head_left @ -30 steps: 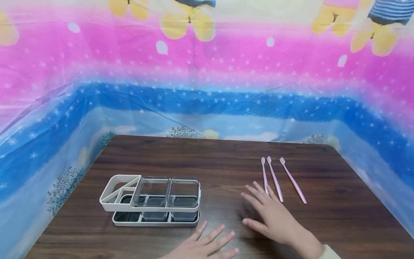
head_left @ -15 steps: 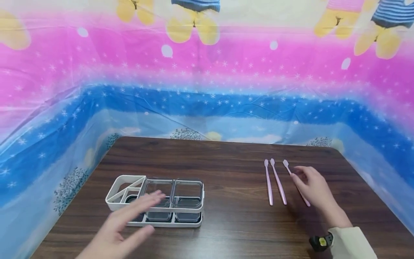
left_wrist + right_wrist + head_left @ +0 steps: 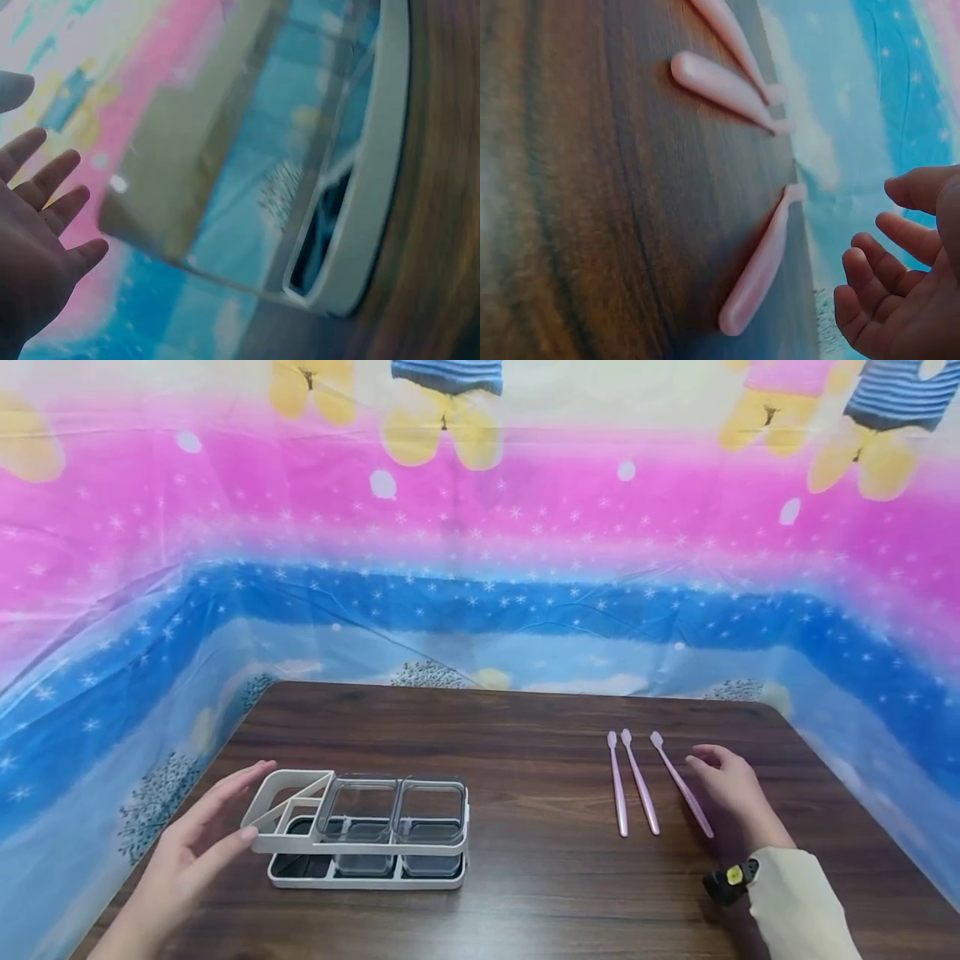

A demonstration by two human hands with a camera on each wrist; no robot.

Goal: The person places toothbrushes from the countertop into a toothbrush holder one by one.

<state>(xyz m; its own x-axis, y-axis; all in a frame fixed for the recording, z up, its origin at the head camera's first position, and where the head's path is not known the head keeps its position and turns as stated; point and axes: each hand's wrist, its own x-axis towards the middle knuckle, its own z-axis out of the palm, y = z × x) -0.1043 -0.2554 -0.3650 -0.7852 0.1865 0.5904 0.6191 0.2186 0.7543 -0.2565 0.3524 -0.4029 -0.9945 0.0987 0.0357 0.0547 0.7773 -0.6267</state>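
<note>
A white two-tier organizer [image 3: 360, 848] with clear cups [image 3: 429, 810] in it stands at the left of the table. My left hand [image 3: 183, 860] is at its left end, thumb and fingers spread on either side of the white corner. In the left wrist view the fingers [image 3: 56, 180] are extended beside the organizer's pale rim [image 3: 379, 172]. Three pink toothbrushes [image 3: 617, 785] lie at the right. My right hand [image 3: 735, 789] hovers just right of the rightmost toothbrush [image 3: 684, 787], its fingers loosely bent with nothing between them; the right wrist view shows a gap to that toothbrush [image 3: 757, 277].
Everything stands on a dark wood table [image 3: 525, 893]. A printed cloth [image 3: 487, 593] in pink and blue hangs along the table's back and sides. A black band with a yellow patch [image 3: 731, 881] is on the right wrist.
My left hand has gone left, across the organizer to its left end. The right hand has moved right, from over the left toothbrushes to beside the rightmost. Organizer and toothbrushes stay put.
</note>
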